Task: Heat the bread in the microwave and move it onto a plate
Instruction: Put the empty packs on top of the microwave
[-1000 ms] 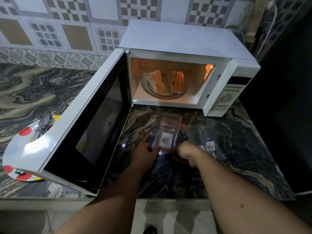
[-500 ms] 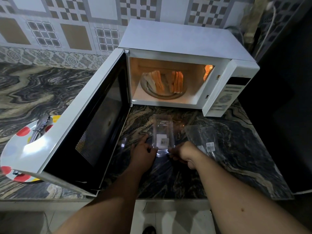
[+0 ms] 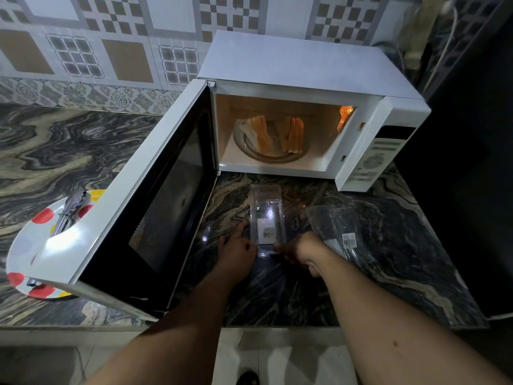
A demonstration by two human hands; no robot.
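Observation:
The white microwave [image 3: 299, 65] stands at the back of the counter with its door [image 3: 155, 207] swung wide open to the left and its inside lit. Several bread slices [image 3: 273, 133] stand on the glass turntable [image 3: 251, 154] inside. A clear plastic bread container [image 3: 266, 218] lies on the counter in front of the microwave. My left hand [image 3: 236, 250] holds its near left edge and my right hand [image 3: 301, 250] pinches its near right corner. A white plate with red and yellow dots [image 3: 30, 245] sits at the left, partly hidden behind the door.
Metal tongs [image 3: 69, 209] lie on the dotted plate. A clear plastic bag with a label [image 3: 341, 232] lies right of the container. The marbled counter's front edge [image 3: 277, 327] runs just below my forearms. A dark wall closes off the right side.
The clear container has been straightened and set flatter on the counter, its far end now pointing toward the microwave. Both hands have stayed at its near end.

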